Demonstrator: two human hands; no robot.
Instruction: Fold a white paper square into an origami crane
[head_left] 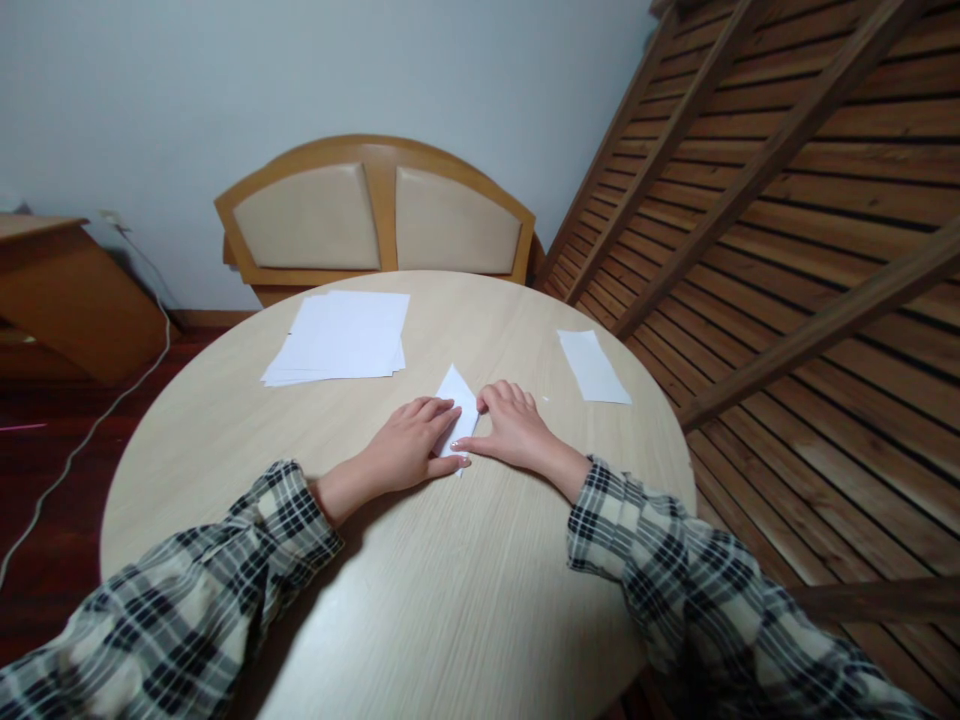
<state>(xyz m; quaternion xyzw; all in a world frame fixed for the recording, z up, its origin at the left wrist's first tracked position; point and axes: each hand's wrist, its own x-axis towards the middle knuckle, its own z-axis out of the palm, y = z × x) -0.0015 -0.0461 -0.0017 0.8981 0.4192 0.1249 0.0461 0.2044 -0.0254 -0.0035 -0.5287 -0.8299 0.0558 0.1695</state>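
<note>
A small folded piece of white paper lies on the round table, its pointed tip away from me. My left hand holds it from the left, fingertips pressing on its surface and thumb at its lower end. From the right, my right hand grips the paper's edge, with the thumb on top and the curled fingers along the right side. The hands cover part of the lower half, so not all of the folds show.
A stack of white sheets rests at the far left of the pale wooden table. To the right lies a strip of paper. Beyond the table is a padded headboard; wooden slats slope along the right. A white cable runs across the floor.
</note>
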